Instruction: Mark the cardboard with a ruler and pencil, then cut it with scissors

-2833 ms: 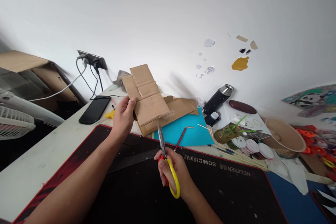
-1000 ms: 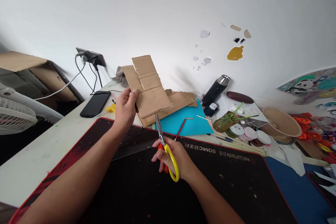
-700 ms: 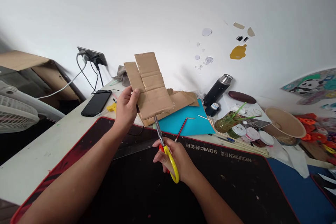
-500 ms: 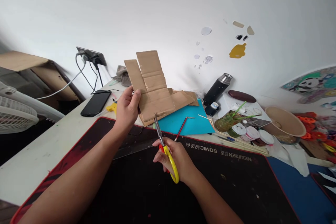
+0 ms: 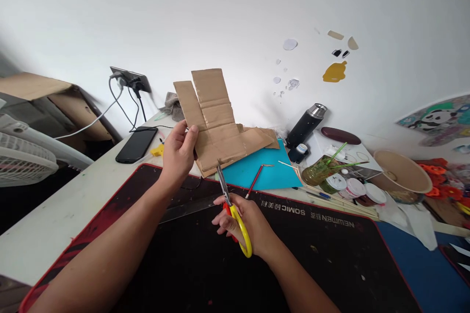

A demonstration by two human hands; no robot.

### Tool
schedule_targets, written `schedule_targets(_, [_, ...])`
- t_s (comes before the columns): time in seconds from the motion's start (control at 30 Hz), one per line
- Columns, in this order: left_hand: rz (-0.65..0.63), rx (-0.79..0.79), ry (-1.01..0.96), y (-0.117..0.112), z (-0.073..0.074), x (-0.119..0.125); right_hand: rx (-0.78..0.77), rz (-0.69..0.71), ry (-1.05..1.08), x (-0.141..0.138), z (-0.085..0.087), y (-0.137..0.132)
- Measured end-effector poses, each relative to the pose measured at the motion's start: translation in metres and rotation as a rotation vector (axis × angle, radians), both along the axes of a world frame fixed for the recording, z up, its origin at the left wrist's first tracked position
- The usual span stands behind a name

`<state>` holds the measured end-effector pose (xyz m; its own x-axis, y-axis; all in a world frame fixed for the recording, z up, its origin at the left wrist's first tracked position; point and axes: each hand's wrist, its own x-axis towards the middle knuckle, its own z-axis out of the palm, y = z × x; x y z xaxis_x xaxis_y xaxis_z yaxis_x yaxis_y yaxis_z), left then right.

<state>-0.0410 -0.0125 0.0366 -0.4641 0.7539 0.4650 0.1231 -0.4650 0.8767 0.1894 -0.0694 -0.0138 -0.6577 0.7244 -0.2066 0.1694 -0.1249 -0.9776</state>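
My left hand (image 5: 178,153) grips a brown cardboard piece (image 5: 213,117) by its left edge and holds it upright above the desk. My right hand (image 5: 244,223) is closed round the yellow and red handles of a pair of scissors (image 5: 230,201). The blades point up and their tips meet the cardboard's lower edge. Both hands hover over a black desk mat (image 5: 220,264) with a red border.
More cardboard sheets (image 5: 257,139) and a blue sheet (image 5: 257,173) lie behind the mat. A phone (image 5: 136,144) lies left, a black flask (image 5: 304,124) and paint pots (image 5: 345,188) right. A metal ruler (image 5: 187,208) rests on the mat. A fan (image 5: 22,156) stands far left.
The cardboard has risen a little and tilted more upright in my left hand. The scissor tips have come up to its lower edge.
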Motion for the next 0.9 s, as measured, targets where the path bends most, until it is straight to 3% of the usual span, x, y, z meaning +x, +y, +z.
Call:
schedule_targets(0.47, [-0.032,0.045,-0.048,0.000,0.001,0.001,-0.055,0.069,0.028,0.001,0.005,-0.003])
schedule_targets(0.63, [-0.075,0.033,-0.103,0.002,0.000,0.002,0.027,0.095,0.055,0.003,0.010,-0.002])
schedule_targets(0.9, [-0.028,0.002,-0.036,-0.001,0.000,0.004,0.153,-0.024,-0.029,-0.003,0.013,-0.005])
